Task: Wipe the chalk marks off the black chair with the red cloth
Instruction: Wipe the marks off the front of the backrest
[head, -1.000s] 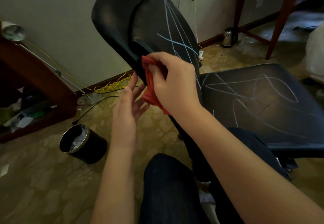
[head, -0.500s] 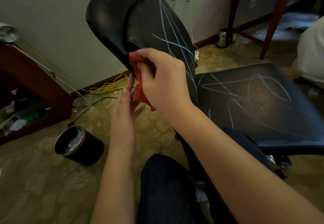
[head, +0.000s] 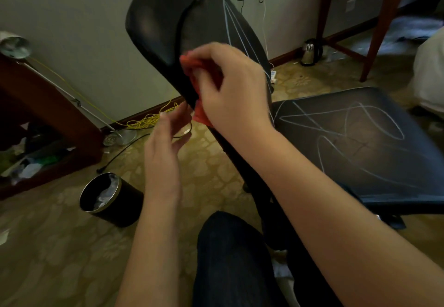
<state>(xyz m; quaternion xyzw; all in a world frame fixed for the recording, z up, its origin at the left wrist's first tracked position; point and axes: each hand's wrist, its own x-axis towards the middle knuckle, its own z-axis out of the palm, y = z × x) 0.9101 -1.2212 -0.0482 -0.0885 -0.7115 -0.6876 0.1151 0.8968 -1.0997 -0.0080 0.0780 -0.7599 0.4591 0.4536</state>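
1. The red cloth [head: 190, 64] is bunched against the near edge of the black chair [head: 161, 21], about midway up the backrest. One fold shows above the fingers and another hangs out below the palm.
2. The right hand [head: 231, 88] holds the cloth, with fingers and thumb curled round it, and presses it to the backrest.
3. Pale chalk marks [head: 348, 124] loop and cross over the chair's seat. Thinner straight lines run down the front of the backrest, above and beside the right hand.
4. The left hand [head: 163, 149] hangs just beside the lower edge of the chair's backrest and holds nothing. Its fingers are loosely spread and nearly straight. The fingertips come close to the cloth's lower fold, but whether they touch it cannot be told.
5. The chair's backrest slants up and to the left from the seat, which lies flat to the right.
6. A knee [head: 230, 249] in dark trousers sits close below the chair, near its stem.
7. A round black bin [head: 111, 200] stands on the patterned carpet well to the left of the chair, with crumpled pale stuff inside.
8. A yellow cable [head: 147, 121] lies tangled along the skirting, left of the backrest.
9. A metal kettle [head: 310, 52] stands on the floor beyond the chair by the wall, and a wooden table leg [head: 380, 30] rises beyond the seat.
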